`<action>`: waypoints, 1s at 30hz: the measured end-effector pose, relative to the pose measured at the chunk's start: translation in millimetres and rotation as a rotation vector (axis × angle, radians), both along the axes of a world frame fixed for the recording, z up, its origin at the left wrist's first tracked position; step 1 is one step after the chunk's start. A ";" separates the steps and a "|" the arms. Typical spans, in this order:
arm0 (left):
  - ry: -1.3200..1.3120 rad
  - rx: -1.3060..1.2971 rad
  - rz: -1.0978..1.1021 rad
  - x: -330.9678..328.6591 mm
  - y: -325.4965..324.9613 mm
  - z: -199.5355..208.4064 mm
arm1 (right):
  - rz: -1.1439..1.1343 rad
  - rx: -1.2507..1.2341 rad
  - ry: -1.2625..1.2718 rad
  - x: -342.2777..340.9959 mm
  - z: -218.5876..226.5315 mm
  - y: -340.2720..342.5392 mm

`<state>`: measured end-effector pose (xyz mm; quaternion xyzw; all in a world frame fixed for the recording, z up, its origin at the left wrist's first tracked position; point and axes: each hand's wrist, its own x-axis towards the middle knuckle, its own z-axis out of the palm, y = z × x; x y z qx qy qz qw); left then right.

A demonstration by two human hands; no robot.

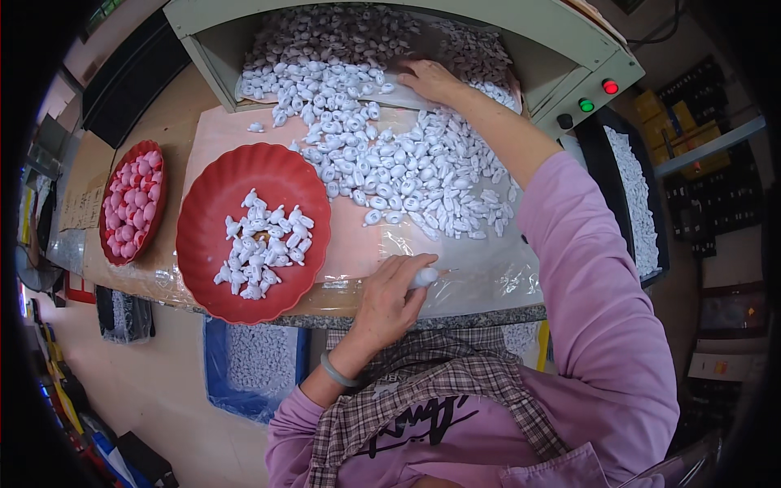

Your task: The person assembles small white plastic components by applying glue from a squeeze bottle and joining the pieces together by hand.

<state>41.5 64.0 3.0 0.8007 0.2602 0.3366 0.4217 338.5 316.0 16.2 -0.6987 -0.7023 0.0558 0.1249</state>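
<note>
My left hand [389, 299] is closed around a small white bottle-like thing [424, 278] at the table's front edge; a thin tip seems to point right from it. My right hand [433, 80] reaches far forward under the metal housing, beside a heap of small white plastic pieces [390, 175]. Its fingers are stretched out, and I see nothing held in them. The heap spills from the housing toward me across the table. Left of it, a red scalloped bowl [203, 236] holds several joined white figures [264, 244].
Red and green lights [598, 96] sit on the housing [561, 77]. At the far left stands a red dish [104, 232] of pink pieces. A black tray [663, 236] of white pieces is at the right. A blue bin [213, 358] stands below the table's edge.
</note>
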 end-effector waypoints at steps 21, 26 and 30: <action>-0.022 0.062 0.038 2.3 -8.4 -1.5 | 0.227 0.266 0.117 1.7 -8.2 -187.1; 0.000 0.040 0.039 1.6 -9.1 -2.1 | 0.223 0.119 0.368 -22.9 2.7 -226.3; 0.005 0.035 0.030 2.1 -8.7 -0.3 | 0.097 0.362 0.453 12.7 25.9 -228.3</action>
